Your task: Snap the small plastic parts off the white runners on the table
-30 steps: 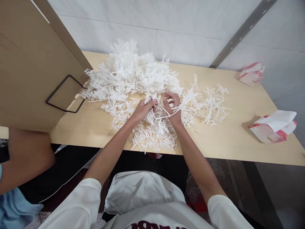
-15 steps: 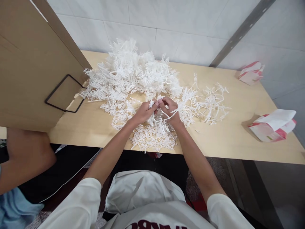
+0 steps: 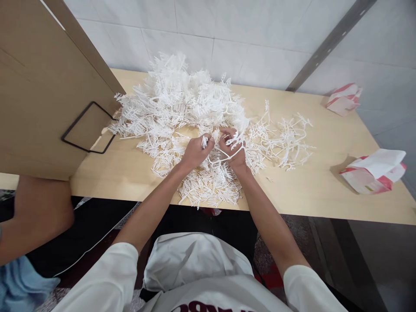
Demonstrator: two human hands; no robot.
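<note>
My left hand (image 3: 194, 152) is closed around a small bunch of thin white plastic pieces (image 3: 204, 142), whose ends poke out of the fist. Beside it, my right hand (image 3: 236, 157) is curled around a white branched plastic sprue (image 3: 239, 138); one arm of it loops below the fingers toward my left hand. A narrow gap separates the fingertips of both hands. Beneath them lies a spread of loose short white sticks (image 3: 211, 190). Behind rises a tall heap of white branched plastic pieces (image 3: 182, 97).
To the right lie bare sprues (image 3: 287, 141). Two red-and-white folded paper boxes (image 3: 370, 171) stand at the table's right end. A large brown board (image 3: 42, 95) with a black wire stand (image 3: 87, 149) blocks the left. Another person's arm (image 3: 42, 216) rests below it.
My hands have drawn slightly apart; their fingertips met before. The sprue has shifted a little in my right hand. The other person's arm at the left has moved slightly.
</note>
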